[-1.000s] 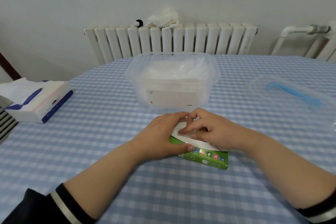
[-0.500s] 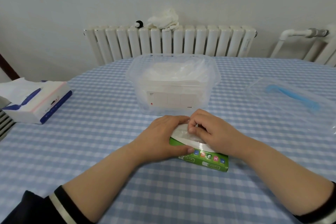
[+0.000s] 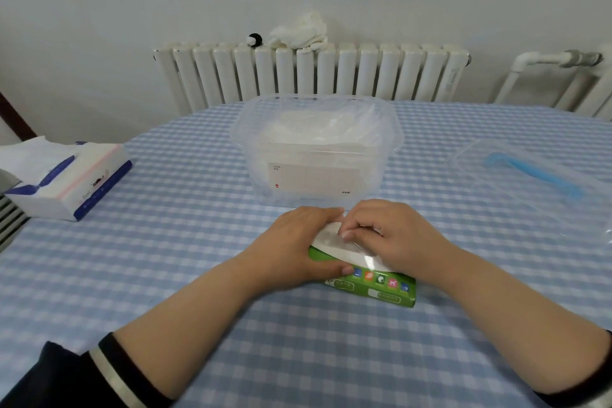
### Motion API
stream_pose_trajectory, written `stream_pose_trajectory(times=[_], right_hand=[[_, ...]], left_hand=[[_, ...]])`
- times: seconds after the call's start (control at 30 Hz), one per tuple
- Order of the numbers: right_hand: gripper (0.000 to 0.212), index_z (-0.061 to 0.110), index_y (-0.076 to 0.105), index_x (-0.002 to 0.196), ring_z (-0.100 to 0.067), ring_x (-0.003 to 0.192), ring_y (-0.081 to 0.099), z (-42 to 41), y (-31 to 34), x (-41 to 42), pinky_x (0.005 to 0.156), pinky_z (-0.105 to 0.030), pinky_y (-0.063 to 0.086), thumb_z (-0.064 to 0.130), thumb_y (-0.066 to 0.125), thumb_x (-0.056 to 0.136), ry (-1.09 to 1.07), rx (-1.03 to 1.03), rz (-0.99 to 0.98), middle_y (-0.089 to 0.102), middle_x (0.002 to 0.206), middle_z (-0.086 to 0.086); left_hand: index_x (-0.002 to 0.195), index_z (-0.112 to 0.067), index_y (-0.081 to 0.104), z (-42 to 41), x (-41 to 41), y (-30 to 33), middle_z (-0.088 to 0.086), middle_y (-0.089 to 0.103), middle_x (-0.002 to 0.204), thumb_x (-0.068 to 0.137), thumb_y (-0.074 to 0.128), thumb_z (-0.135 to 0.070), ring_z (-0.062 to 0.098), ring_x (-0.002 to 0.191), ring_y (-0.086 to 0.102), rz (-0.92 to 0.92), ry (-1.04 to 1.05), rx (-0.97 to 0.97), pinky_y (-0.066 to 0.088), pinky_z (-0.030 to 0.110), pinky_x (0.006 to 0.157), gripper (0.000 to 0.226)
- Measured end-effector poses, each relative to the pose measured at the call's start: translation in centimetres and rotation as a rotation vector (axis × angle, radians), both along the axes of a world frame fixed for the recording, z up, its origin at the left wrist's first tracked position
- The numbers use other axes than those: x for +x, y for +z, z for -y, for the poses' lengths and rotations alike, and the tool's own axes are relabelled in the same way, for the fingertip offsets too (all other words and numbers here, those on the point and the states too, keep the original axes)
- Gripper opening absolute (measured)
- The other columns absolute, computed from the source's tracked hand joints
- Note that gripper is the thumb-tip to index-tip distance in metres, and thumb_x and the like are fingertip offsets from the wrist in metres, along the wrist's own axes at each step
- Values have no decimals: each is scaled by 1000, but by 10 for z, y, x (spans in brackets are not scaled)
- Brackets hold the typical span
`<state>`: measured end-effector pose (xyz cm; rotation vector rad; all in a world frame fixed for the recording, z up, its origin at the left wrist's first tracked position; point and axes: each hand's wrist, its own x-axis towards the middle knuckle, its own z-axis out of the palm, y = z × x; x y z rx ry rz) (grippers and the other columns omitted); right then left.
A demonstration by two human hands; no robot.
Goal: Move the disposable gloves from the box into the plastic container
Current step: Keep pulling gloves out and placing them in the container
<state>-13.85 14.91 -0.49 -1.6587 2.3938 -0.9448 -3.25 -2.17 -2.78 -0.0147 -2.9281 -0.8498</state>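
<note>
Head view, box [image 3: 374, 285] under both hands [image 3: 344, 242]

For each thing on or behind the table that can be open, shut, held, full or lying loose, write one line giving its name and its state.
Glove box: lying flat, top opening exposed.
Left hand: holds the box's left end.
Right hand: fingers curled, pinching clear gloves at the opening.
Plastic container: uncovered, gloves already inside.
Lid: off, flat on the table.
Tissue pack: open, a tissue sticking out.
White cloth: bunched on the radiator.
</note>
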Motion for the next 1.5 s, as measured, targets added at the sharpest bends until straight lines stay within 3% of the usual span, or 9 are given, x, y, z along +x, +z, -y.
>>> stream_pose_trajectory(times=[0.53, 0.77, 0.9, 0.97, 1.03, 1.17, 1.3, 1.4, 1.5], right_hand=[[24, 29, 67, 78, 3, 79, 63, 10, 31, 18, 73, -8, 43, 9, 64, 90, -88, -314, 294, 70, 84, 18], [11, 16, 65, 88, -16, 73, 71, -5, 105, 7, 67, -27, 54, 12, 57, 95, -159, -930, 478, 73, 73, 2], [12, 23, 70, 90, -7, 82, 69, -4, 97, 6, 74, -21, 52, 12, 64, 91, -252, -787, 307, 74, 82, 15], [19, 28, 70, 88, 6, 84, 66, -2, 89, 10, 77, -9, 46, 9, 66, 88, -210, -734, 303, 71, 83, 25], [22, 31, 70, 90, 6, 91, 66, -3, 89, 10, 82, -10, 46, 9, 67, 87, -179, -694, 279, 71, 87, 27], [22, 31, 71, 99, 3, 102, 64, -8, 88, 10, 92, -13, 45, 12, 68, 87, -125, -606, 56, 70, 100, 22], [20, 27, 74, 105, 0, 111, 57, -8, 80, 7, 98, -15, 40, 20, 66, 89, -90, -467, -193, 67, 115, 13], [19, 26, 75, 103, 3, 108, 50, -7, 76, 5, 96, -9, 34, 23, 65, 87, -46, -375, -324, 63, 120, 12], [28, 45, 65, 110, 12, 120, 39, -9, 80, 7, 100, -6, 26, 35, 72, 84, 4, -172, -129, 47, 131, 29]], left_hand=[[118, -35, 54, 0, -6, 2, -17, 55, 109, 72, 77, -55, 4, 104, 48, 8, 18, 18, 41, 26, 94, 56], [134, -36, 50, 2, -6, -5, -23, 50, 132, 64, 62, -75, 1, 123, 41, 27, -37, -18, 30, 24, 107, 81], [126, -43, 55, 5, 0, 3, -23, 55, 130, 62, 67, -69, -3, 121, 48, 46, -5, 213, 39, 30, 106, 70], [116, -39, 62, 5, 3, 19, -17, 65, 120, 60, 65, -74, -2, 113, 58, -29, 60, 496, 44, 29, 101, 65], [103, -18, 70, 5, 3, 38, 0, 74, 107, 39, 65, -93, 7, 105, 67, -24, 93, 948, 45, 30, 97, 99], [120, -13, 70, 12, 7, 71, 18, 60, 133, 58, 19, -91, 33, 125, 55, -1, -36, 1420, 47, 45, 103, 112], [123, -6, 67, 17, 13, 91, 16, 63, 129, 70, 29, -81, 28, 121, 60, 104, -57, 1443, 53, 39, 96, 100], [126, -4, 59, 12, 11, 97, 17, 65, 125, 90, 55, -45, 29, 113, 64, 101, 6, 1283, 57, 36, 85, 54], [116, -7, 63, 9, 8, 98, 12, 71, 115, 86, 58, -19, 22, 98, 70, 37, 64, 1127, 57, 28, 70, 33]])
